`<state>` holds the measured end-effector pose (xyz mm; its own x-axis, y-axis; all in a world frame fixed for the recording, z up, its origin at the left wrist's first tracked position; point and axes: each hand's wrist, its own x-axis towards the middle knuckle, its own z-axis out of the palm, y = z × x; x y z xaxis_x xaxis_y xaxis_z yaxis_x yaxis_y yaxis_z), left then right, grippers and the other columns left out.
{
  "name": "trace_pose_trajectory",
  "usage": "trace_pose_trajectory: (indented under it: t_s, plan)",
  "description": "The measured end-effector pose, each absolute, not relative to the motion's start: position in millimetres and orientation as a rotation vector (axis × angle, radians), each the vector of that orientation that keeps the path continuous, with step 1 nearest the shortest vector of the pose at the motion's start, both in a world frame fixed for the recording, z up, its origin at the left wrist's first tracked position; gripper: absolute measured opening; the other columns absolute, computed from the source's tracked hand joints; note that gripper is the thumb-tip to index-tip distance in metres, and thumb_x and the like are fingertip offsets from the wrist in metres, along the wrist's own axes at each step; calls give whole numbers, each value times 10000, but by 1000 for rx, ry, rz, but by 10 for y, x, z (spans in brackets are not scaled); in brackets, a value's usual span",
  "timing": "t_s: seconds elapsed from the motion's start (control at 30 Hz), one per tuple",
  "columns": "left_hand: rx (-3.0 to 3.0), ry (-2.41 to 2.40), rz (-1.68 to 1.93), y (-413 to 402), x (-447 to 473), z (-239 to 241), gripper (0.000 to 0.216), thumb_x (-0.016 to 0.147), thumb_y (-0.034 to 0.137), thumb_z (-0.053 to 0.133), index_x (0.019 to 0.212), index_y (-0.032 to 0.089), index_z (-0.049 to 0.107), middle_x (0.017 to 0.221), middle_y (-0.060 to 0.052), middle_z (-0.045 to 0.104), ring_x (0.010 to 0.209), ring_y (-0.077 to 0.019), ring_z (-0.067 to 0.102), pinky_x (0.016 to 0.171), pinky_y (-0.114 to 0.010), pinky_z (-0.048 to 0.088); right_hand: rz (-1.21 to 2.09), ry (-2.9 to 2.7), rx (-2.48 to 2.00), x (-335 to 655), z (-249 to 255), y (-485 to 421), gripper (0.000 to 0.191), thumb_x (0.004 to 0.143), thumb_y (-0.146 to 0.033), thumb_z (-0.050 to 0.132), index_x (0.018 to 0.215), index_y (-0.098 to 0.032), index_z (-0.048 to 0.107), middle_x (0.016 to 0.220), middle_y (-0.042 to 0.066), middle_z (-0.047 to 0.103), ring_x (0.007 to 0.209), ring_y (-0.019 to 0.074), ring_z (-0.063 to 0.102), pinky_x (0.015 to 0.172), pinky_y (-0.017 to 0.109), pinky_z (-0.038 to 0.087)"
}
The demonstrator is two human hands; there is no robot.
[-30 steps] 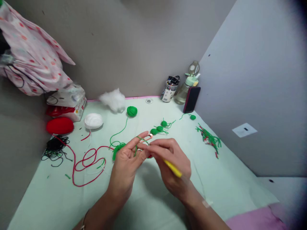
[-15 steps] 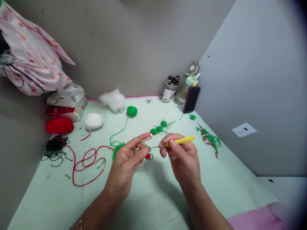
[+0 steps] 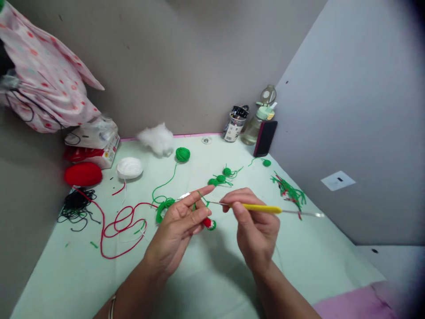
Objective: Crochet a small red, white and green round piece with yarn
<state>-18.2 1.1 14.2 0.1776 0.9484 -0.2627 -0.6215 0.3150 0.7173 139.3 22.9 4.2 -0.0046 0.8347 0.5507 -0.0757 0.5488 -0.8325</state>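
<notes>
Pinched in my left hand (image 3: 181, 226) is a small red, white and green crochet piece (image 3: 209, 223), mostly hidden by the fingers. Green yarn runs over my raised left index finger down to the piece. My right hand (image 3: 254, 230) grips a crochet hook with a yellow handle (image 3: 262, 208). Its thin metal tip meets a green loop just above my left thumb, and its other metal end sticks out to the right. Behind my left hand lies a loose green yarn bundle (image 3: 163, 208); small green crocheted balls (image 3: 221, 179) sit beyond the fingertips.
On the left are red yarn (image 3: 83, 174), white yarn (image 3: 129, 168), a black yarn tangle (image 3: 77, 201) and looping red strands. White stuffing (image 3: 158, 139) and a green yarn ball (image 3: 182, 154) lie behind. A pen holder (image 3: 233, 126), bottle (image 3: 253, 128), phone (image 3: 265, 138) and yarn scraps (image 3: 292, 194) are at right.
The hook's outer end has swung down and to the right as my right hand turned. My left index finger has stretched out, and the crochet piece has shifted slightly down and right.
</notes>
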Motion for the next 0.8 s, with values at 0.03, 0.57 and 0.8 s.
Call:
trace_pose_trajectory:
  t_s: [0.03, 0.57, 0.8]
  plan:
    - [531, 773, 1177, 20, -206, 139, 429, 804, 242, 894, 1226, 213, 823, 750, 36, 528, 560, -31, 373, 508, -166, 303, 916, -1325, -707, 1410, 62, 253, 211, 1004, -165, 630, 973, -253, 819, 878, 36, 746, 800, 175, 651, 708, 327, 540]
    - [853, 948, 1136, 32, -248, 35, 430, 839, 284, 865, 1260, 320, 787, 745, 42, 650, 786, -160, 639, 915, -334, 467, 1000, -1349, -716, 1399, 72, 254, 126, 982, -252, 716, 987, -284, 839, 905, 34, 753, 741, 162, 623, 656, 316, 518]
    - [870, 983, 1152, 62, -274, 22, 266, 830, 301, 870, 1058, 250, 742, 724, 54, 647, 734, -150, 640, 917, -344, 480, 97, -1463, -930, 1518, 67, 386, 266, 976, -101, 663, 1065, -304, 811, 978, 47, 754, 906, 221, 708, 783, 386, 574]
